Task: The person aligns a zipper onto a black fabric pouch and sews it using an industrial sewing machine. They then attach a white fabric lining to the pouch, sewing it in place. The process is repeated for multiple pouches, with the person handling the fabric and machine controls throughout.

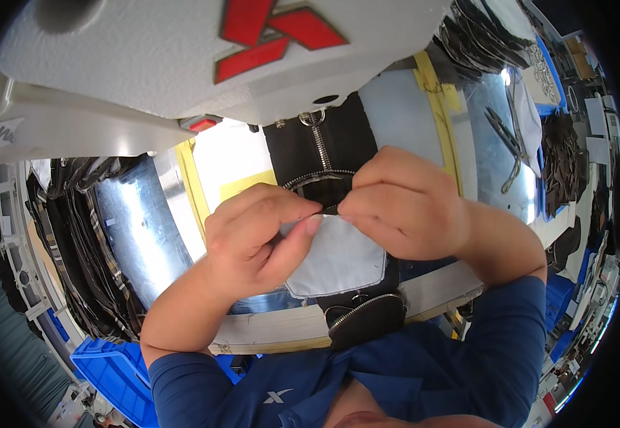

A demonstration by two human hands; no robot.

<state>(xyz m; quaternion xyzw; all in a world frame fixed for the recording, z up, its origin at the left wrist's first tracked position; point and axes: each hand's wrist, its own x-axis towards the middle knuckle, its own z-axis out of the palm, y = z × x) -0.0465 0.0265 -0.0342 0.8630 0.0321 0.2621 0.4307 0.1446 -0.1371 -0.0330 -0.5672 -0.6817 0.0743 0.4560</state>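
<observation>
My left hand (256, 242) and my right hand (402, 207) pinch the top edge of a light grey fabric piece (335, 260) from either side, thumbs and fingertips close together. It lies over a black fabric piece (349, 128) that has a metal zipper (320, 146) running down to a curved zipped band just beyond my fingers. The black piece's near end, with a curved zipper (363, 310), hangs at the table edge against my shirt. The body of a white machine (124, 60) with a red emblem overhangs the work from above.
Stacked dark fabric pieces lie at left (78, 250) and top right (477, 36). Metal hand tools (510, 139) lie on the steel surface at right, near a pile of dark scraps (563, 157). Yellow tape (435, 121) runs along the work surface. A blue bin (110, 371) sits lower left.
</observation>
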